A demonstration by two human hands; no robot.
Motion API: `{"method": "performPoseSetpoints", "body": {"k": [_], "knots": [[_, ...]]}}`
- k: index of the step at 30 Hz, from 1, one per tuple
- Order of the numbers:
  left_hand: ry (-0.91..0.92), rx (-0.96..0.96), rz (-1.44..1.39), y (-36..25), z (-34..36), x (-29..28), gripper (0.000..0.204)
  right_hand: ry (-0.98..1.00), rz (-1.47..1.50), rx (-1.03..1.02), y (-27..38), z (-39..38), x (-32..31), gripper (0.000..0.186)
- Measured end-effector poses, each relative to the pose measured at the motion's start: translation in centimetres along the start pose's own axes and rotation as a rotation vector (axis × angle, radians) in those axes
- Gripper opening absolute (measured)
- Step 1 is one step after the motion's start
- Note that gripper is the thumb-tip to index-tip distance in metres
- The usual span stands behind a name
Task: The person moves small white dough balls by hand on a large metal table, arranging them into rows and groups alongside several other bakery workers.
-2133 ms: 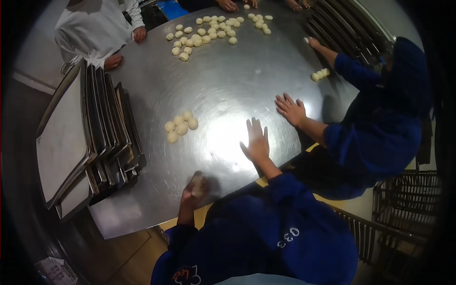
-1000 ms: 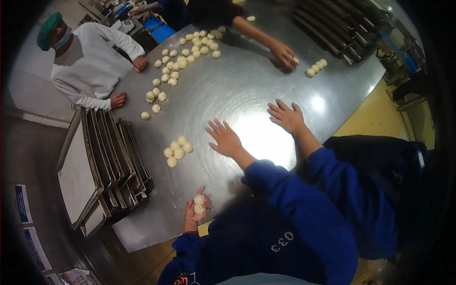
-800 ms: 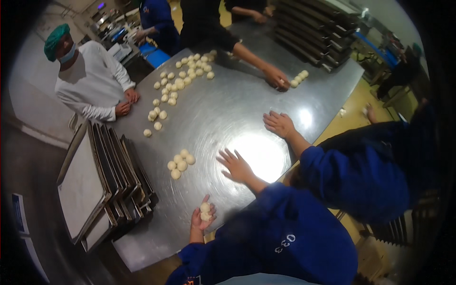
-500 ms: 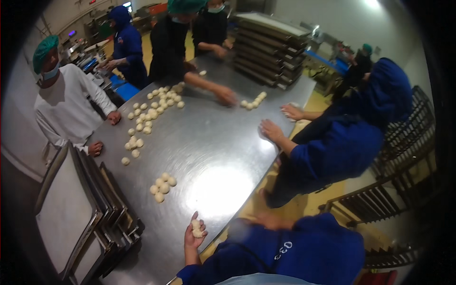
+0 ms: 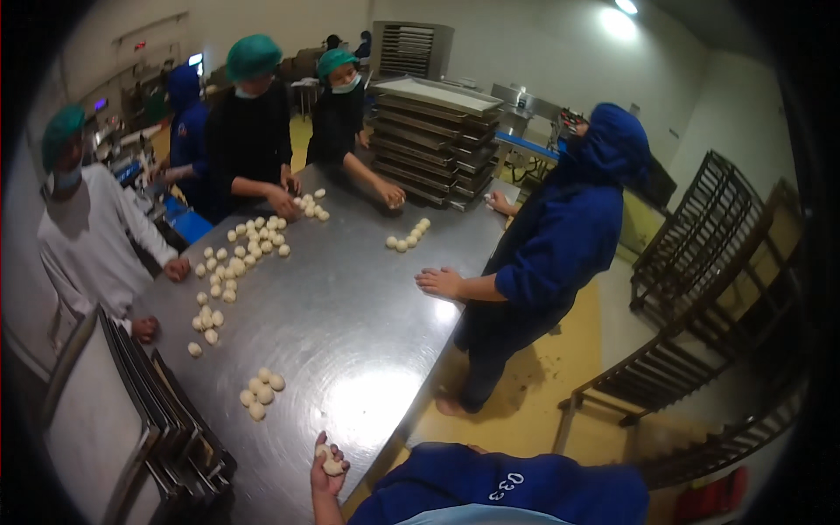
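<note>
My left hand [image 5: 330, 458] is near the lower edge, over the near end of the steel table [image 5: 341, 324]. Its fingers curl around a pale dough piece [image 5: 332, 465], part of which shows past them. I cannot make out my right hand; my blue top [image 5: 560, 481] fills the space beside the table edge. Closest on the tabletop is a small cluster of round dough balls [image 5: 264, 390], ahead and to the left of my left hand. Farther off lies a larger spread of dough balls [image 5: 238, 262], and a short row of them [image 5: 408, 236] sits toward the far right.
Stacked trays stand at the table's left side [image 5: 96, 402] and far end [image 5: 429, 140]. Co-workers line the far and left sides; one in blue [image 5: 560, 227] stands at the right, a hand on the table. Dark racks [image 5: 691, 236] are at the right.
My view has tilted up, so more of the room shows. My left hand still holds the dough. Co-workers' hands at the far end have moved, one now near more dough balls there.
</note>
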State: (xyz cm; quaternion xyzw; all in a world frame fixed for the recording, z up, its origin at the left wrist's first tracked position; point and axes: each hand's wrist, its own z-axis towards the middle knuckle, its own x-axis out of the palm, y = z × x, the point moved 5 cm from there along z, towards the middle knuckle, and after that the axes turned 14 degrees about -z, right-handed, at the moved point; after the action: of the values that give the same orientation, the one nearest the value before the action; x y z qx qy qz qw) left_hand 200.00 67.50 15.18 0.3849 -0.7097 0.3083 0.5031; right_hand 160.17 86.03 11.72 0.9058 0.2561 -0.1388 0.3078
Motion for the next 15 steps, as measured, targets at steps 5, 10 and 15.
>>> {"method": "performPoseSetpoints", "body": {"k": [5,10,15], "knots": [[-0.133,0.316,0.287,0.7,1.2,5.6,0.044,0.275,0.395,-0.153,10.8,3.1,-1.7,0.059],[-0.083,0.386,0.676,7.4,5.5,15.6,0.041,1.085,0.978,-0.608,27.3,4.6,-0.7,0.054],[-0.052,0.749,1.4,7.7,7.5,17.1,0.031,0.7,1.122,-0.309,31.0,9.3,2.6,0.029]]}}
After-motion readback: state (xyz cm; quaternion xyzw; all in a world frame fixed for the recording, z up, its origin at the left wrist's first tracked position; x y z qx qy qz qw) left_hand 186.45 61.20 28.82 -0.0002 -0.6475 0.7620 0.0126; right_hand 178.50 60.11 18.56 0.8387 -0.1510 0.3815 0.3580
